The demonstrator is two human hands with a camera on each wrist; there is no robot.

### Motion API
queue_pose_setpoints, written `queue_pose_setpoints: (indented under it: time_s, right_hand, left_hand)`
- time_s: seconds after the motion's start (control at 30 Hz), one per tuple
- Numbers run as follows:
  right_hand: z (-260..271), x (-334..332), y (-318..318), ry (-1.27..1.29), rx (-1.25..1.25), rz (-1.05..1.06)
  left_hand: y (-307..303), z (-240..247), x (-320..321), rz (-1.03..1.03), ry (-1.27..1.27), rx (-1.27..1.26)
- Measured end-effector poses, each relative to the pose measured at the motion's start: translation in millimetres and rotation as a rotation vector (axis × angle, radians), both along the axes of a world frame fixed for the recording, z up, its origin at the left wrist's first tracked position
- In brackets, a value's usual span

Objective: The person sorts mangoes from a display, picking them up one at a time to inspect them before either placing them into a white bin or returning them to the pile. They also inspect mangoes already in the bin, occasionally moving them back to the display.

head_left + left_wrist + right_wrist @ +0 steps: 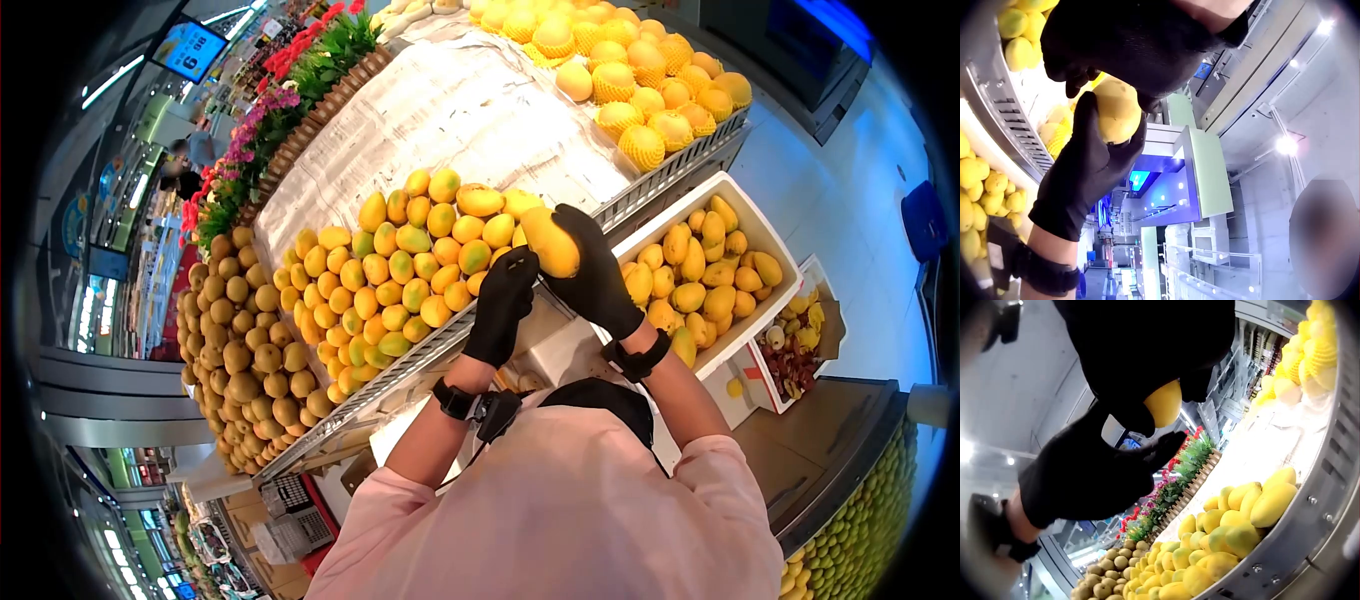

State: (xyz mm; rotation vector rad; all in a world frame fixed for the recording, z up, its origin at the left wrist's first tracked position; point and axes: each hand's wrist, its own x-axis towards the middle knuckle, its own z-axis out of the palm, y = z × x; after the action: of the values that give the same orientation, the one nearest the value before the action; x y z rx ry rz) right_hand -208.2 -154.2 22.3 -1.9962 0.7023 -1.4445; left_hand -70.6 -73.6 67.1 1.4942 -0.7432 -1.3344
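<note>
In the head view, my black-gloved right hand [600, 285] grips a yellow mango [550, 243], thumb on one side and fingers round the other. The left wrist view shows the same mango [1117, 111] upright in that grip. Just to the left is my gloved left hand [503, 305], its fingertips close to the mango. From the right wrist view, the left hand [1088, 469] has a gap between thumb and loosely bent fingers, with nothing held there. Below both hands, rows of yellow-green mangoes [400, 268] lie along the front of the display stand.
A white foam box [735, 180] of mangoes stands at the right, beside a smaller box of peelings [790, 345]. Net-wrapped yellow fruit [645, 85] is heaped at the back; round brown fruit [240, 360] lies left. A metal rail [375, 378] edges the stand.
</note>
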Motion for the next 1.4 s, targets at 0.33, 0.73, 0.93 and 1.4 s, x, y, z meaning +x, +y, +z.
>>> queue_pose_setpoints:
  time_s: [0.33, 0.73, 0.93, 1.4]
  right_hand:
    - [18, -28, 15, 0.104, 0.129, 0.120]
    - [-12, -67, 13, -0.063, 0.745, 0.336]
    - [-22, -53, 19, -0.294, 1.049, 0.583]
    - [-35, -77, 17, -0.275, 0.856, 0.351]
  left_hand:
    - [0, -11, -6, -0.213, -0.955, -0.640]
    - [10, -26, 16, -0.215, -0.146, -0.400]
    - [-5, -43, 15, -0.104, 0.129, -0.261]
    - [-14, -53, -27, -0.241, -0.571, -0.534]
